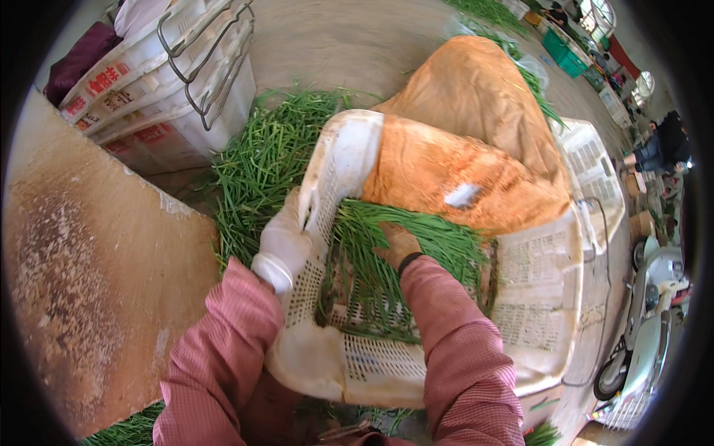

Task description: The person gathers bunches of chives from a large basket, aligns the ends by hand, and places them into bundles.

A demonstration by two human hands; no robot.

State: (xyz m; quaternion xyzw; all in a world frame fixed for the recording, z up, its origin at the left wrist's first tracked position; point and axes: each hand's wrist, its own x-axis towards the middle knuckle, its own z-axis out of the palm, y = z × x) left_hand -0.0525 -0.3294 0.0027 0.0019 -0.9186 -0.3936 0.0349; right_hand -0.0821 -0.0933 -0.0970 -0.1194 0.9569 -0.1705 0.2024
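Observation:
A white plastic crate (362, 384) with slotted walls stands before me. My left hand (283, 238), in a white glove, grips its left rim. Long, thin green stalks (446, 240), which look like garlic chives, lie inside across the far part of the crate's floor. My right hand (399, 243) reaches in and rests on these stalks, thumb and fingers apart. An orange cloth (446, 167) drapes over the crate's far wall and spreads beyond it. Outside the left wall lies a heap of loose green stalks (268, 156).
Stacked white crates (167, 128) with wire handles stand at the far left. A worn board (122, 279) fills the near left. Another white crate (594, 167) sits behind the cloth. To the right are a scooter (641, 318) and a seated person (664, 142).

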